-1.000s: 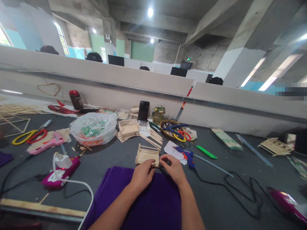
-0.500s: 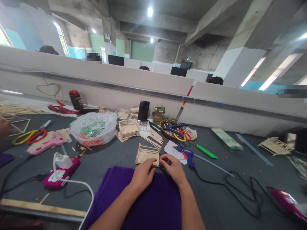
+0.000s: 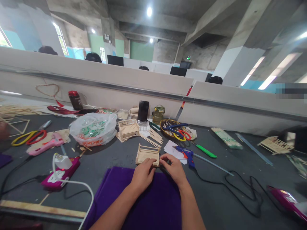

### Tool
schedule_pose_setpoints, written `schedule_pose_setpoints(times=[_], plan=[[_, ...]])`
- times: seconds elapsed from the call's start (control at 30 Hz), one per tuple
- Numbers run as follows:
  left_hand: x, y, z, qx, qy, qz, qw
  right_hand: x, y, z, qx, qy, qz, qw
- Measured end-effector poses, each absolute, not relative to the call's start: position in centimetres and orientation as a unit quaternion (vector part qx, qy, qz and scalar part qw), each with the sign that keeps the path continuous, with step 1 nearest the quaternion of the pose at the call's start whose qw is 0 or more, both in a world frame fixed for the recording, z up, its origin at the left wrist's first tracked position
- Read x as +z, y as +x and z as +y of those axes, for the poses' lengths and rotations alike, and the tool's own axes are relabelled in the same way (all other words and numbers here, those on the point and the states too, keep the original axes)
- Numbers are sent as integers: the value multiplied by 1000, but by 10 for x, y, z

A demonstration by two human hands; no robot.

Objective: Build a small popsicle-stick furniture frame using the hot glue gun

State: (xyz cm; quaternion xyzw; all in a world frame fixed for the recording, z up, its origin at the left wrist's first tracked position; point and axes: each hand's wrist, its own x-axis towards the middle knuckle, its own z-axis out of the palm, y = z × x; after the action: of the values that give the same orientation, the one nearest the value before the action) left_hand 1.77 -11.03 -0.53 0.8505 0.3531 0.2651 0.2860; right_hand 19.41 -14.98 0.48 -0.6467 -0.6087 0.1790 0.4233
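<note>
At far left on the dark counter [image 3: 115, 156], scissors [image 3: 45, 135] with yellow and red handles, then a pink glue gun [image 3: 46, 144] on a pale scrap, with a magenta power strip [image 3: 72, 170] nearer, white plug [image 3: 63, 162] on top. Next, a white plastic bag [image 3: 79, 135] of green pieces, and right of it a boxy stick-built model [image 3: 129, 129]. Nearer, a folded purple cloth [image 3: 148, 204] beneath the forearms, and just beyond its far edge a small slatted wooden piece [image 3: 146, 155], resting on the counter, floor up. Long axis running roughly left to right, right end slightly nearer; railed side facing away, towards the partition [image 3: 134, 75]. Over its near edge, towards the right, the left hand [image 3: 144, 174], palm down, fingertips touching the wood, thumb set apart from the forefinger; cannot tell whether gripping. At its near right corner, the right hand [image 3: 174, 169], thumb and forefinger narrowly spaced; too small to tell whether holding anything between. Farther right, a blue glue gun [image 3: 189, 155] partly over white paper [image 3: 169, 147], then a green cutter [image 3: 206, 151], and at far right a wooden lattice [image 3: 275, 145].
</note>
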Motion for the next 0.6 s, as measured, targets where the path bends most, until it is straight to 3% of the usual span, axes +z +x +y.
schedule_pose_setpoints(times=[0.6], plan=[[-6,18,-111,283,861,338,252,9,192,-154,141,-641,-623,424]])
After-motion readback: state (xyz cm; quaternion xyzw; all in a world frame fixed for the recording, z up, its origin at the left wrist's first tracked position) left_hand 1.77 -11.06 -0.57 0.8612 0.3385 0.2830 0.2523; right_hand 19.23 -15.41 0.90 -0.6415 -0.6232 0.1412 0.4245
